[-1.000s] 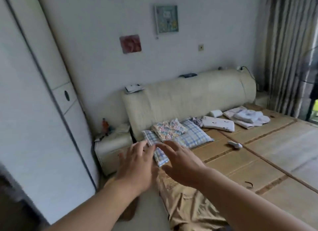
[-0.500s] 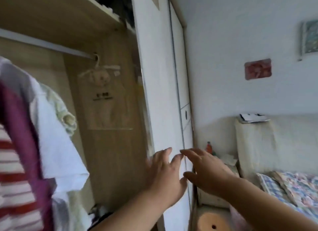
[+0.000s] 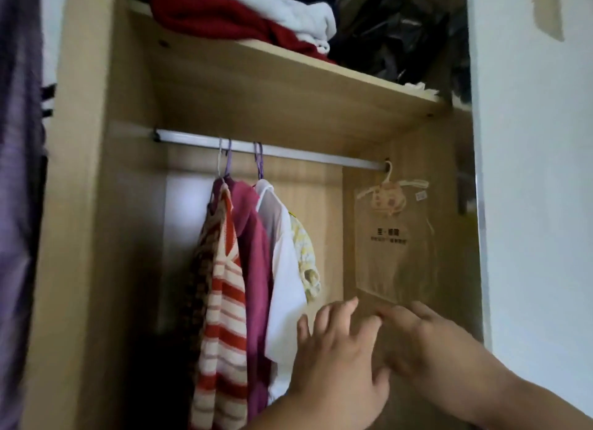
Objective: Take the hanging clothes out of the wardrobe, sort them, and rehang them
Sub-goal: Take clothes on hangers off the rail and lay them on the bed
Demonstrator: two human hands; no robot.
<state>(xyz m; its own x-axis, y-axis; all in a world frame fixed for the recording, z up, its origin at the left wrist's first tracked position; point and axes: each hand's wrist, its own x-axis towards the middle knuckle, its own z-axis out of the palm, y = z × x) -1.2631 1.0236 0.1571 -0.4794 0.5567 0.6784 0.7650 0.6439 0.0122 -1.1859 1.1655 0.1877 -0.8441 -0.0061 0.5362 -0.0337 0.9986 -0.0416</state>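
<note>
From the head camera I am looking into the open wardrobe [image 3: 80,205]. The hanging clothes are bunched on the left half of the rail [image 3: 272,149]. From left to right they are a brown patterned garment [image 3: 200,269], a red-and-cream striped sweater [image 3: 224,301], a magenta top [image 3: 253,253], a white shirt [image 3: 282,269] and a small yellow-print piece [image 3: 305,250]. At the rail's right end a clear plastic bag [image 3: 394,246] hangs on a small pale hanger, flat against the side panel.

My left hand [image 3: 337,359] is raised just right of the white shirt's lower edge, its fingers [image 3: 346,311] spread apart and gripping nothing. I cannot tell whether it touches the cloth. My right hand [image 3: 430,343] is just beside it, below the bag's bottom edge, with its fingers [image 3: 394,315] also loose and holding nothing. The two hands' fingertips nearly meet. All the hooks on the rail sit well above both hands.

On the shelf [image 3: 288,86] above the rail lie a folded red garment [image 3: 208,16], white folded clothes [image 3: 288,9] and a black bag [image 3: 385,28]. Purple fabric [image 3: 16,173] hangs at the far left, and a white door [image 3: 539,173] stands at the right.
</note>
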